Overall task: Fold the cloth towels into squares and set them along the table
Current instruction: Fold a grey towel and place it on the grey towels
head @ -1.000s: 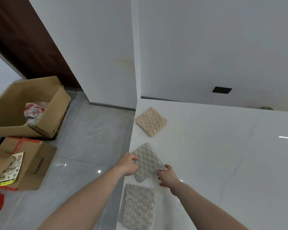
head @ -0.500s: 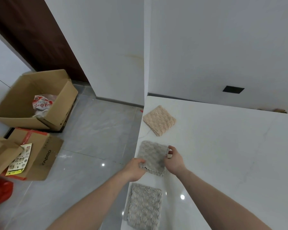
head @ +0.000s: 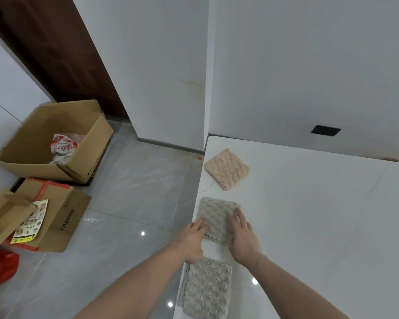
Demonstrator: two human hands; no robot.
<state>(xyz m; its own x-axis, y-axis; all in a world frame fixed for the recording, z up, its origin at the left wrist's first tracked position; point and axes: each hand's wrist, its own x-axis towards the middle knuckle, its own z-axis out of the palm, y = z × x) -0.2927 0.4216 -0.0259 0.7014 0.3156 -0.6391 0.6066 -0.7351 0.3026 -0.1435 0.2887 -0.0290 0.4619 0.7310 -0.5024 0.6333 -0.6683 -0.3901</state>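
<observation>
No real grip here, both the left hand (head: 192, 236) and right hand (head: 243, 236) lie flat and open on the middle grey towel (head: 217, 217) at the desk (head: 320, 226) edge, 6 o'clock of the beige towel (head: 227, 169), so I'd press evenly and square its corners.

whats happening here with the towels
A person is folding small cloth towels and lining them up along the left edge of a white table. Both hands rest flat on the middle grey towel: the left hand at its near left corner, the right hand on its right side. A beige towel lies folded farther along, and another grey towel lies nearest. Cardboard boxes sit on the floor to the left.
</observation>
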